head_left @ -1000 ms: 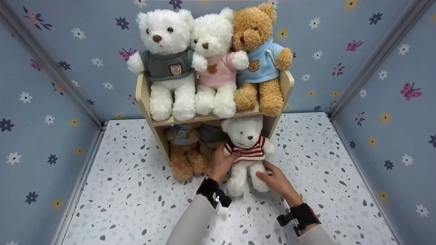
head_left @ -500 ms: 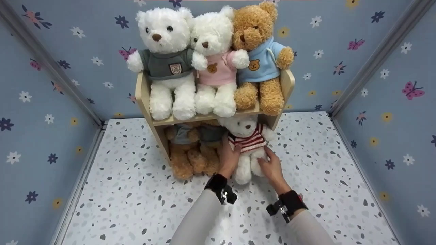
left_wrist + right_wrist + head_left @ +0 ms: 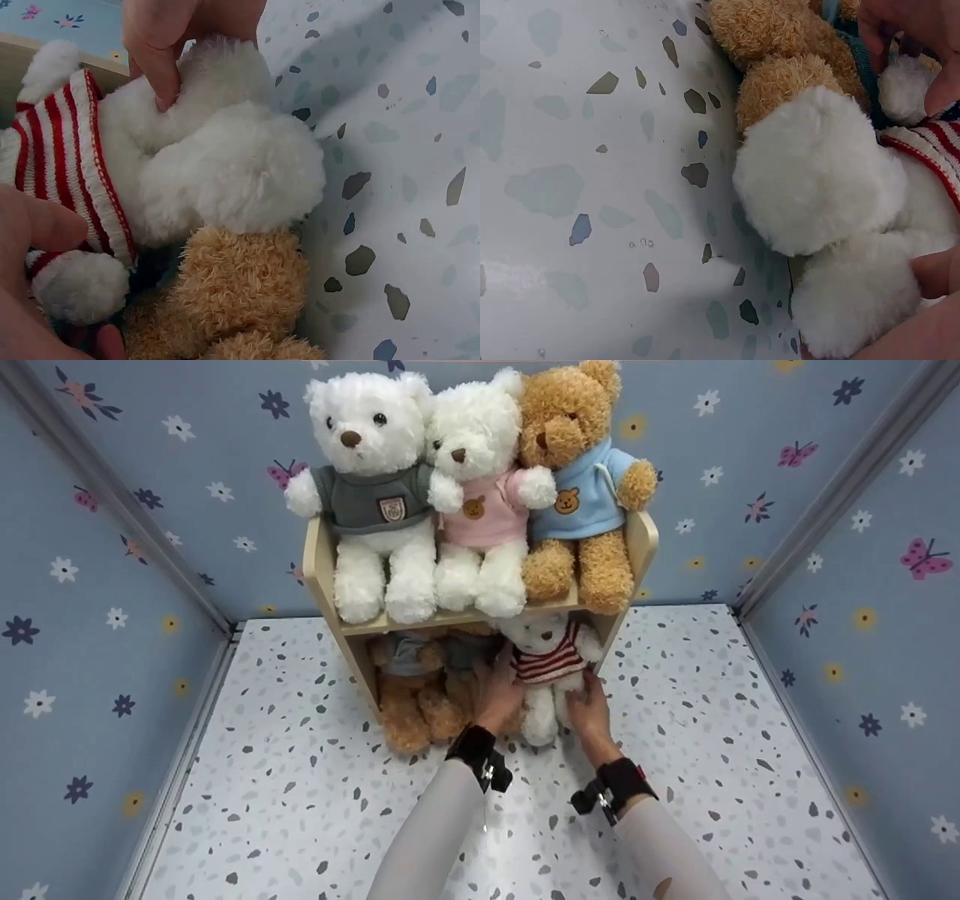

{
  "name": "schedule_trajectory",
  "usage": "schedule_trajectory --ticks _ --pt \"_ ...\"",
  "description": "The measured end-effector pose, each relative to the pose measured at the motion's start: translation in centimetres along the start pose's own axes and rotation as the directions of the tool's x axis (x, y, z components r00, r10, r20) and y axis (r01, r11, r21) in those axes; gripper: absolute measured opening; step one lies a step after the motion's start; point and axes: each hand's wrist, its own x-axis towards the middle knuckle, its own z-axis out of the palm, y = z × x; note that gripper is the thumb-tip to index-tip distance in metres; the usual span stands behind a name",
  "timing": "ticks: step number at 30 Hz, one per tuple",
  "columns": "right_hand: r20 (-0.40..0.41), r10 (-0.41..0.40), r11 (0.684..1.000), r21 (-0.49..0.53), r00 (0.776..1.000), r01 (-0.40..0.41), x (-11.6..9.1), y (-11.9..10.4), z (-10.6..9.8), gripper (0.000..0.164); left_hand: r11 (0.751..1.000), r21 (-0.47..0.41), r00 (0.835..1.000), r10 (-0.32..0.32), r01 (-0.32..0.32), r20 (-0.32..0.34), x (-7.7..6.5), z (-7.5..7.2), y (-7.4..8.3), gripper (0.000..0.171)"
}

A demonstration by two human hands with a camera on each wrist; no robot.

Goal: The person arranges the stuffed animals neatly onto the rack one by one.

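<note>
A white teddy bear [image 3: 551, 666] in a red-and-white striped sweater sits in the right part of the lower shelf of a light wooden rack [image 3: 320, 562]. My left hand [image 3: 498, 691] holds its side, and the left wrist view shows thumb and fingers around the bear's white paw [image 3: 81, 289]. On the other side, my right hand [image 3: 589, 709] grips the bear by the thigh, its thumb on the fluffy leg [image 3: 855, 292]. Beside it on the lower shelf sit two brown teddy bears, one in a grey top [image 3: 407, 655], one in a dark top [image 3: 466, 651] partly behind my left hand.
On the upper shelf sit a white bear in a dark green sweater [image 3: 367, 502], a white bear in pink [image 3: 486, 517] and a brown bear in a light blue hoodie [image 3: 581, 502]. Flowered blue walls [image 3: 840, 607] enclose the speckled floor [image 3: 300, 810].
Both hands have moved the striped-sweater bear back and in, deeper under the upper shelf. My left hand has shifted toward the bear's arm, by the dark-topped brown bear.
</note>
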Motion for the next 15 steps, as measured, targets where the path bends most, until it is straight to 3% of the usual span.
schedule_trajectory --ticks 3,5,8,11,15 --pt "0.132 0.045 0.999 -0.007 0.99 -0.045 0.1 0.1 -0.3 0.063 0.999 -0.053 0.997 0.001 0.003 0.079 0.3 -0.2 -0.1 0.074" --pt "0.233 0.087 0.996 -0.005 0.969 -0.088 0.1 0.3 -0.7 0.071 0.996 -0.085 0.993 0.017 -0.007 0.117 0.6 -0.2 -0.3 0.072" --pt "0.334 0.124 0.991 0.002 0.934 -0.133 0.0 0.6 -1.4 0.079 0.996 -0.088 0.994 0.019 -0.01 0.107 0.8 -0.3 -0.7 0.07" --pt "0.327 0.087 0.995 0.026 0.941 -0.101 0.0 0.8 -1.6 0.079 0.994 -0.106 0.997 -0.013 0.02 0.072 0.9 -0.4 -1.0 0.063" --pt "0.202 -0.004 0.999 0.043 0.979 -0.005 0.3 0.7 -1.1 0.073 0.982 -0.19 0.998 0.014 -0.002 0.059 1.0 -0.4 -1.3 0.064"
